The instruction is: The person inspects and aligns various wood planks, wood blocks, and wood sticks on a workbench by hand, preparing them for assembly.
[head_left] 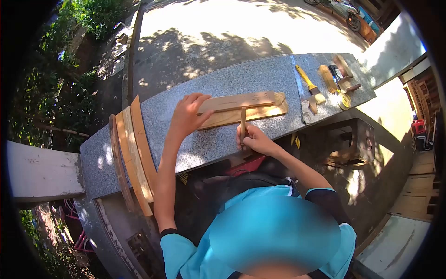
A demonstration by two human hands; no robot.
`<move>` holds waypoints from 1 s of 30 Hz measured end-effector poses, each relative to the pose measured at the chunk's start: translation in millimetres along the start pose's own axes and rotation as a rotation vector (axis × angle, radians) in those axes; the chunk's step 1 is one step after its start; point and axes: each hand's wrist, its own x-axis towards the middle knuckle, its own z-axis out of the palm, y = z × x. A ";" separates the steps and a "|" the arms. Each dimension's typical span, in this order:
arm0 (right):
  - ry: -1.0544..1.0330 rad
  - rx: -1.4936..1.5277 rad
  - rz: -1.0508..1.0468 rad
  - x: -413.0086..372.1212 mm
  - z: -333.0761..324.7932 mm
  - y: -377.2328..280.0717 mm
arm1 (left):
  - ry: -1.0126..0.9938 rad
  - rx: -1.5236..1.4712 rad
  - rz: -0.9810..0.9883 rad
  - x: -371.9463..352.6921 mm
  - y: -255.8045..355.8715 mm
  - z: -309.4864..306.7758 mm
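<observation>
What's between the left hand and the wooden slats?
Only bare speckled tabletop between the left hand and the nearest of the wooden slats; head view shows it.

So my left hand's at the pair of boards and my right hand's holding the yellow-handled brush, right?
Not quite: the head view shows the right hand holding a slim wooden stick; the yellow-handled brush lies on the tabletop. Your left hand is at the boards.

Two bare hands by the wooden board [237, 101]
Left hand [188, 112] spreads at the board's left end, thumb apart from fingers; right hand [252, 139] curls in a pinch on its near side, forearm slanting in.
</observation>
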 end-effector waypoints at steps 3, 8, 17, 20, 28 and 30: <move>0.177 0.021 -0.235 -13.7 -22.3 -7.1 | 0.036 0.073 0.182 56.0 27.3 79.8; 0.551 -0.074 -0.362 -35.7 -74.6 -28.4 | 0.082 0.182 0.165 70.2 52.3 141.6; 0.978 -0.414 -0.421 2.6 -96.2 5.7 | 0.173 0.198 0.167 51.4 60.3 136.8; 0.889 -0.548 -0.334 1.1 -97.7 -7.0 | 0.047 0.240 0.206 21.8 72.4 125.3; 0.478 -1.240 -0.463 27.4 -104.8 -17.3 | 0.073 0.244 0.085 -23.1 81.5 114.1; 0.522 -1.285 -0.406 36.2 -106.9 -15.5 | 0.078 0.202 0.067 -23.4 85.1 112.7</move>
